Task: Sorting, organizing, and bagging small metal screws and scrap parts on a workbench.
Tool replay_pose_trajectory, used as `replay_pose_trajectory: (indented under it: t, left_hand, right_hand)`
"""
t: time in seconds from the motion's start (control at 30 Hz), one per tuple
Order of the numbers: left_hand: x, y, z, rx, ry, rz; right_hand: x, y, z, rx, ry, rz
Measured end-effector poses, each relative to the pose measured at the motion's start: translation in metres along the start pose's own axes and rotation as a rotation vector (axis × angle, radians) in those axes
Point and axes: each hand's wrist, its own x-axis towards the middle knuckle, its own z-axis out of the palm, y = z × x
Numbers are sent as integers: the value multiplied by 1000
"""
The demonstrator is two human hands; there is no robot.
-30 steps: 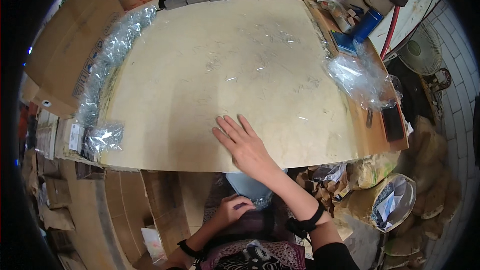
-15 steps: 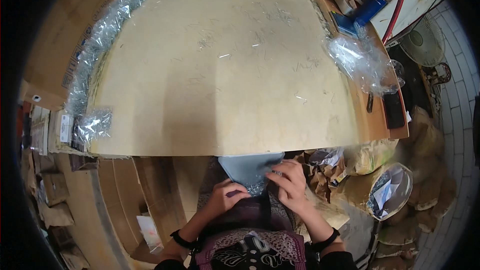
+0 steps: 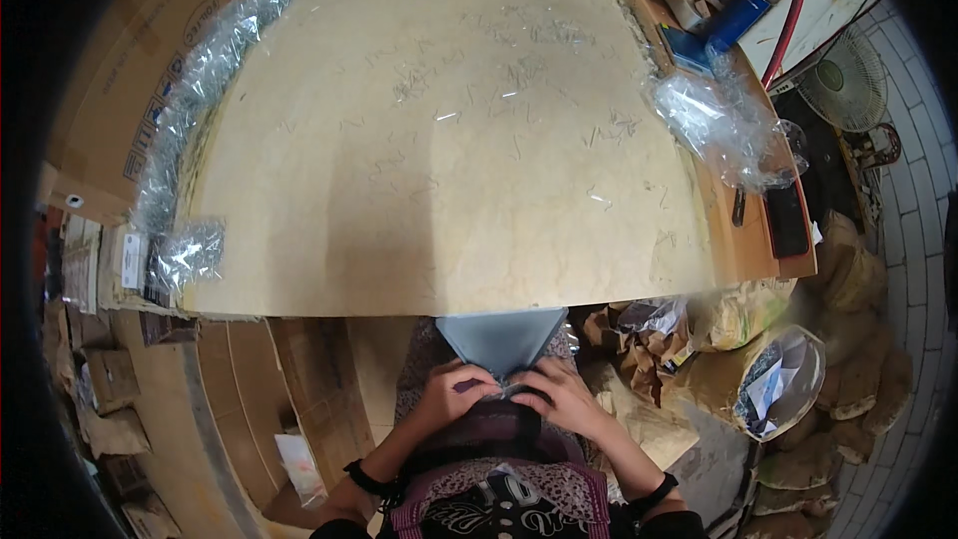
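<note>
Head view, hands [image 3: 559, 397] close together, at blue-grey tray [image 3: 504, 339]; tabletop [image 3: 539, 230] beyond

Dark lettering [image 3: 207, 18] and symbols [image 3: 160, 112] on the tall cardboard [image 3: 110, 50], pale letters [image 3: 487, 487] on the black shirt [image 3: 439, 521].

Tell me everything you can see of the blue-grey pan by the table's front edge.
The pan is light blue-grey, smooth and apparently plastic. Its wide end lies right by the front edge of the pale table, and it narrows toward the hands. The left hand and right hand meet over its narrow end, hiding it; their exact grip is unclear.
</note>
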Motion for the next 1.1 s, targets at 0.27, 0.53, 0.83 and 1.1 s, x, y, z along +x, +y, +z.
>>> replay_pose_trajectory:
  t: [0.27,0.53,0.83,1.1]
  left_hand:
    - [-17,-19,-1,-105,-254,-116]
    - [-17,18,-13,281,-295,-207]
    - [-18,26,-6,162,-189,-115]
    - [5,68,-82,201,318,-26]
  right_hand:
    - [-3,13,35,309,-132,96]
    - [6,-3,-6,130,-387,57]
    - [4,-6,-4,-105,-117,-276]
    - [70,-40,-73,-53,296,-474]
